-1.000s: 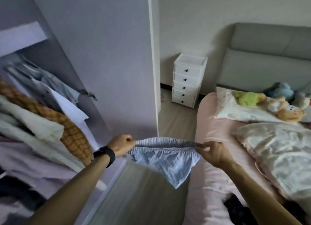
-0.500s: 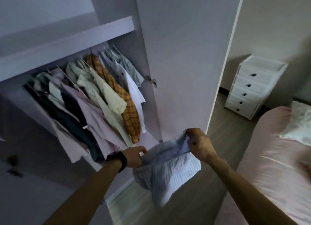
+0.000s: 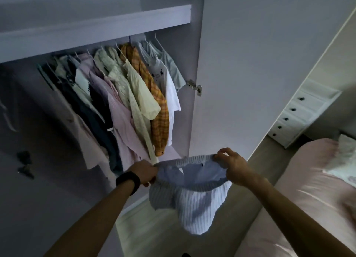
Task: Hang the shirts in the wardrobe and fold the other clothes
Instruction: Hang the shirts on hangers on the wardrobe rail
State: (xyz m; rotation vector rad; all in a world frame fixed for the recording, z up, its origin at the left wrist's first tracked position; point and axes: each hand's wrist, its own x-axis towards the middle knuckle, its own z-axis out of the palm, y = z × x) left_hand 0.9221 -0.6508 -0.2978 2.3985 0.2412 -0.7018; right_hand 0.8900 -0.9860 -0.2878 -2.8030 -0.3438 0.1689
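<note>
Both arms reach forward at waist height, the left hand (image 3: 143, 172) with fingers curled round one end of the waistband of the striped blue shorts (image 3: 189, 191) and the right hand (image 3: 232, 167) pinching the other end. The waistband runs left to right, its opening gaping upward. The legs hang down over the floor (image 3: 231, 218) before the open wardrobe (image 3: 96, 25), beside the bed (image 3: 308, 189).

Striped cloth shorts (image 3: 192, 201) (matt, crinkled)

Extends both arms forward, pinching the striped shorts (image 3: 194, 204) in curled fingers of left hand (image 3: 144, 173) and right hand (image 3: 233, 168).
</note>
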